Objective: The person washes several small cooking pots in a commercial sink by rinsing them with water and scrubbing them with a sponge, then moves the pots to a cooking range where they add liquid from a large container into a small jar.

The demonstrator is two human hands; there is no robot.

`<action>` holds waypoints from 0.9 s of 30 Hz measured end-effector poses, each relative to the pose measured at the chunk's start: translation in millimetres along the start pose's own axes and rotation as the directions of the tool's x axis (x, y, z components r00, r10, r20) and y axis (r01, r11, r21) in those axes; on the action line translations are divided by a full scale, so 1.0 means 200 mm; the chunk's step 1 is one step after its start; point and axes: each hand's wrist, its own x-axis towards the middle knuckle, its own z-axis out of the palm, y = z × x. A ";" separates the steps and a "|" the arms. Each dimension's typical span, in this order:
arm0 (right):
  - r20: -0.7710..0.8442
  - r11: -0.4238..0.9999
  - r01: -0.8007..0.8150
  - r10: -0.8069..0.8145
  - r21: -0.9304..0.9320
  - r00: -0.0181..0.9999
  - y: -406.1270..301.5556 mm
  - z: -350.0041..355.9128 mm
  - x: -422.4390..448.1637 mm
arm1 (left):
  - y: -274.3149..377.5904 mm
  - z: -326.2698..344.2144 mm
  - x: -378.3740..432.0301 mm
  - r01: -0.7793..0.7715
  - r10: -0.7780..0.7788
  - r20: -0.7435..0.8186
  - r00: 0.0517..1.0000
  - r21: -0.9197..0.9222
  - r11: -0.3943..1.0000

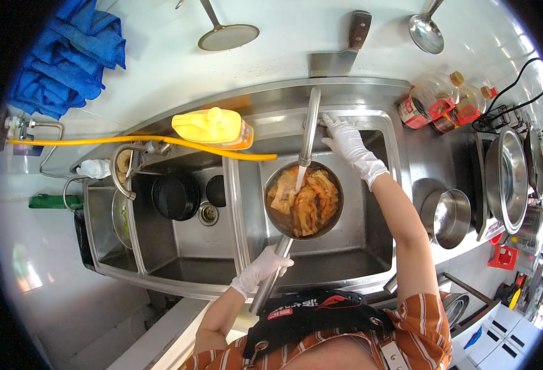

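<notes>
My left hand (267, 268), in a white glove, grips the metal handle (271, 275) of a round pan (270, 215) over the right sink basin. Brownish-orange pieces of food (306, 206), perhaps meat, lie in liquid in the pan. Water runs onto them from the curved metal faucet (311, 125). My right hand (343, 141), gloved too, reaches to the back rim of the basin beside the faucet's base. Its fingertips are at a metal part there, and whether they grip it I cannot tell.
A yellow jug (211, 127) and a yellow hose (179, 141) lie along the sink's back edge. Black dishes (175, 196) sit in the middle basin. Plastic bottles (431, 99) and a metal pot (447, 217) stand at right. A cleaver (341, 58) hangs on the wall.
</notes>
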 end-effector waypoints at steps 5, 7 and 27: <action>0.084 0.992 0.090 -0.083 -0.089 0.993 -0.03 -0.03 0.01 | -0.04 -0.01 0.02 -0.004 0.004 0.006 1.000 -0.029 1.000; 0.075 0.988 0.103 -0.095 -0.112 0.993 -0.02 -0.03 0.01 | -0.04 -0.02 0.03 -0.006 0.007 0.006 1.000 -0.036 0.999; 0.009 0.976 0.147 -0.148 -0.160 0.989 0.01 -0.02 0.00 | -0.06 -0.02 0.03 -0.022 0.024 0.015 1.000 -0.071 0.997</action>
